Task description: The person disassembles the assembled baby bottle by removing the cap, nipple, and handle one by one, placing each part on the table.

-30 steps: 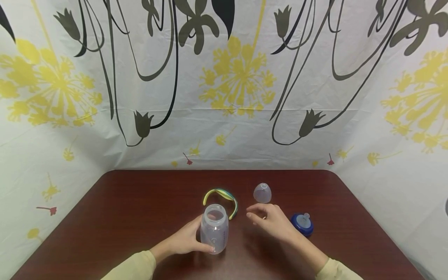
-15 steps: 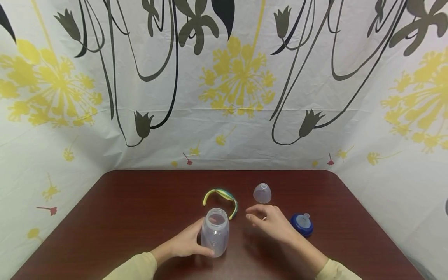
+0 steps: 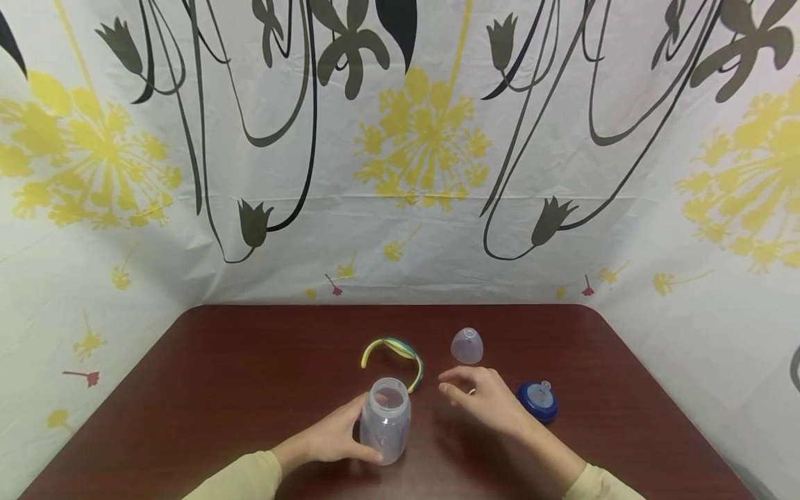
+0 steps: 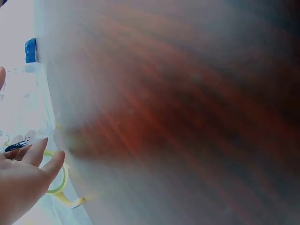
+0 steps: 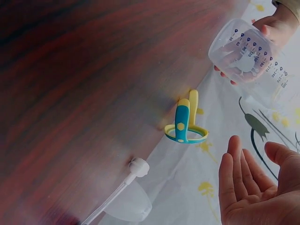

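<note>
My left hand [image 3: 331, 434] grips a clear baby bottle [image 3: 387, 434], thumb low on its near side and fingers round the back. The bottle has no top on, so its mouth shows. Dark measuring marks run along the bottle [image 5: 253, 49] in the right wrist view. Right of it, my right hand [image 3: 490, 396] hovers over the table, fingers loosely bent and holding nothing; its palm [image 5: 262, 201] is bare in the right wrist view. Beyond that hand is a translucent dome cap [image 3: 467, 347]. A blue collar with a clear spout [image 3: 539, 399] lies beside the right wrist.
A yellow and teal bottle handle [image 3: 403, 346] lies behind the bottle. The right wrist view also has a thin straw [image 5: 110, 198] with a round white end, in front of the dome cap [image 5: 133, 206]. The brown table [image 3: 250, 375] meets a patterned white cloth [image 3: 400, 257] at the back.
My left hand has lowered the bottle slightly, nearer to me. The right hand stays almost where it was, and the handle, cap and collar lie unmoved.
</note>
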